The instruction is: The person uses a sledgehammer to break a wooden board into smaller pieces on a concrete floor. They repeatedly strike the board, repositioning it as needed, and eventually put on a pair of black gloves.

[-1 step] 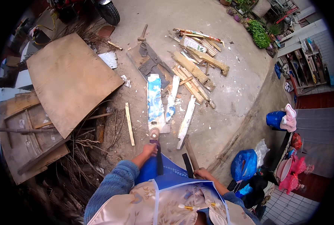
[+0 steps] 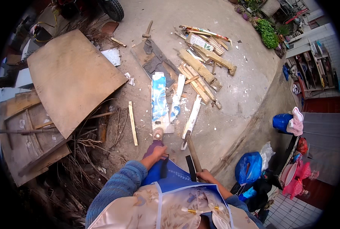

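My right hand (image 2: 205, 175) grips the wooden handle (image 2: 194, 154) of a long tool. The tool's far end lies by the near end of a white-painted wood strip (image 2: 193, 114); its head is hard to make out. My left hand (image 2: 160, 152) is closed in front of my purple trouser leg (image 2: 153, 147), beside a black strap (image 2: 164, 168); what its fingers hold, if anything, is hidden. My tan shoe (image 2: 158, 133) is at the near end of a blue-and-white board (image 2: 159, 99). Beside that board lies a splintered blue-and-white piece (image 2: 176, 99).
Broken planks (image 2: 200, 68) are heaped ahead to the right. A hammer-like tool (image 2: 147, 30) lies beyond a board with torn dark covering (image 2: 139, 53). A large plywood sheet (image 2: 74, 76) tops brushwood on the left. Blue bags (image 2: 249, 168) and a blue bucket (image 2: 281, 123) stand right.
My left hand has shifted slightly right, and more of the purple trouser leg shows. The tool in my right hand has moved forward, with more of its handle in sight.
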`<state>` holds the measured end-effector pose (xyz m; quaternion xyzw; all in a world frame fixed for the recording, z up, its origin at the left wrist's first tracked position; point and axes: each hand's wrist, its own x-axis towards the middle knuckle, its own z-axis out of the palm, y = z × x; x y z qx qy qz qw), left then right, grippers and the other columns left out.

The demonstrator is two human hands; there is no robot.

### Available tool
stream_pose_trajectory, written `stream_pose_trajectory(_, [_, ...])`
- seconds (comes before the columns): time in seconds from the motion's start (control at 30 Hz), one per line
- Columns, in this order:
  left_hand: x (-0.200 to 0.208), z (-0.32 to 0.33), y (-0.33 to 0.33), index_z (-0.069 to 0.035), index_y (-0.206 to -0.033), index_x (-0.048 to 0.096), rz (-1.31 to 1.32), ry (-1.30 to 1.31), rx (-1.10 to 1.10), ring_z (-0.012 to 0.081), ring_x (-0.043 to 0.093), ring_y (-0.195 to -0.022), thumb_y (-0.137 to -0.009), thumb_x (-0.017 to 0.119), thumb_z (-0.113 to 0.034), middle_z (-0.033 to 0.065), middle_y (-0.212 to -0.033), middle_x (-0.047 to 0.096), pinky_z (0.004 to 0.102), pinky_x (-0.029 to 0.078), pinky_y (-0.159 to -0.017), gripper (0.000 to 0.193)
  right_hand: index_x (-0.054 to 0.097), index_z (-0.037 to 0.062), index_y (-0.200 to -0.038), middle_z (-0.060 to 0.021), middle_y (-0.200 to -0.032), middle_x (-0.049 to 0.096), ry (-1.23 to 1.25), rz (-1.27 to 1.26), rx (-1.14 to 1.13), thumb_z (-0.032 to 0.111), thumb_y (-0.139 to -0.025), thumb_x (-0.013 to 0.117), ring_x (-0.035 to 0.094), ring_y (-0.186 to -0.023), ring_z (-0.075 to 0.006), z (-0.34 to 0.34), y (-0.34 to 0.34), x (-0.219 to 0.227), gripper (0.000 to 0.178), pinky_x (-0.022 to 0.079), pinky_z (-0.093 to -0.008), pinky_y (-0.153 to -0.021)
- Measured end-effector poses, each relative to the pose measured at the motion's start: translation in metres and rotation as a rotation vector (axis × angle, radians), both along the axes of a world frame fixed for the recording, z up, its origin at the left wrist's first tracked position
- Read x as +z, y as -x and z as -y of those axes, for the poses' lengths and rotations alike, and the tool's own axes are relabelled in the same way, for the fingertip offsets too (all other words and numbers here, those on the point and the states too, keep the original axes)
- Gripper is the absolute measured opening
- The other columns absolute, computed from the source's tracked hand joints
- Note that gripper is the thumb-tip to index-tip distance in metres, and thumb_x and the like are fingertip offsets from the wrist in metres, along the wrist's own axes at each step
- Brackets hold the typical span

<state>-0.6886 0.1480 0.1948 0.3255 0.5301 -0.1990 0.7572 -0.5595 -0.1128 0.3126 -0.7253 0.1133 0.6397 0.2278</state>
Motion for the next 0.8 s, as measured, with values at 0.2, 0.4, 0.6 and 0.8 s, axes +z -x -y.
stream_pose_trajectory(0.2, [-0.011,0.093,-0.071,0.001,-0.106,0.047,-0.11,0.318,0.142,0.0283,0.052,-0.087,-0.072,0.064,-0.037,0.0189,-0.097,0.052,0.0439,0.043,-0.072,0.054,0.047,-0.0025,-0.101,-0.0233,-0.082,0.058,-0.104,0.398,0.358,0.019,-0.065,0.061,0.06,-0.073,-0.0345,-0.075,0.017,0.018,0.045,0.046,-0.0382,-0.067])
stream_pose_trajectory(0.4, [-0.052,0.089,-0.056,0.002,-0.075,0.055,-0.374,0.105,0.479,0.0214,0.051,-0.046,-0.066,0.065,-0.009,0.0102,-0.062,0.053,0.0321,0.041,-0.039,0.017,0.05,0.0012,-0.091,-0.0243,-0.072,0.058,-0.006,0.402,0.348,0.021,-0.065,0.063,0.058,-0.075,-0.0395,-0.048,0.073,-0.053,0.034,0.046,-0.0409,-0.065])
stream_pose_trajectory(0.6, [0.027,0.011,-0.125,-0.002,-0.064,0.052,-0.007,-0.037,0.527,0.0158,0.049,-0.044,-0.063,0.057,-0.005,0.0065,-0.054,0.05,0.0272,0.038,-0.04,0.006,0.05,0.0031,-0.085,-0.0209,-0.066,0.056,-0.221,0.745,0.326,0.017,-0.07,0.062,0.057,-0.069,-0.0382,-0.097,0.017,-0.07,0.023,0.045,-0.0398,-0.057])
stream_pose_trajectory(0.8, [0.176,-0.14,-0.269,0.002,-0.087,0.05,0.795,-0.747,0.391,0.0126,0.055,-0.061,-0.066,0.058,-0.012,0.008,-0.07,0.055,0.0273,0.045,-0.058,0.027,0.051,0.0011,-0.089,-0.0113,-0.075,0.059,-0.885,1.205,0.077,0.013,-0.067,0.068,0.059,-0.072,-0.023,-0.279,-0.162,-0.026,0.03,0.046,-0.0327,-0.063])
